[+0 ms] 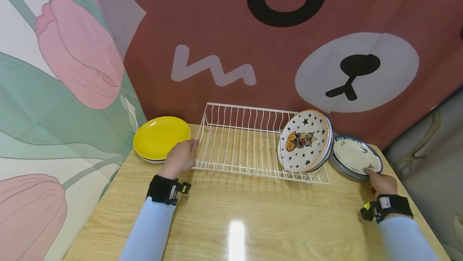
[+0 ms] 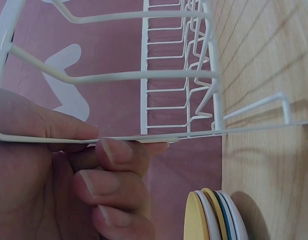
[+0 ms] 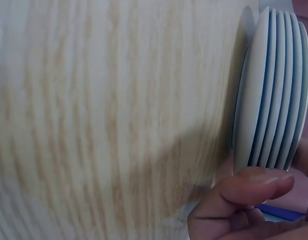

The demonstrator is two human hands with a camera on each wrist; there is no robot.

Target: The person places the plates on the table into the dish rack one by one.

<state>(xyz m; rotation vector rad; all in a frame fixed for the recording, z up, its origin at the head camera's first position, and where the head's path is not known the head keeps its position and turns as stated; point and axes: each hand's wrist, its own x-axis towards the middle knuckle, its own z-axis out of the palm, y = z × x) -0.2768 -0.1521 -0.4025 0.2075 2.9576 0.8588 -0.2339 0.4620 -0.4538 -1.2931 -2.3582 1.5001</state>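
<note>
L hand (image 1: 179, 157) pinches the L end of the white wire rack (image 1: 249, 168), set along the table's (image 1: 289, 216) back edge. Yellow plate (image 1: 161, 138) tops a pile nr back L corner. R hand (image 1: 383, 183) pinches the rim of the plate stack (image 1: 356, 156) nr back R corner, thumb on top. Star-print plate (image 1: 305, 141) leans w/ others in rack's R end.
</note>
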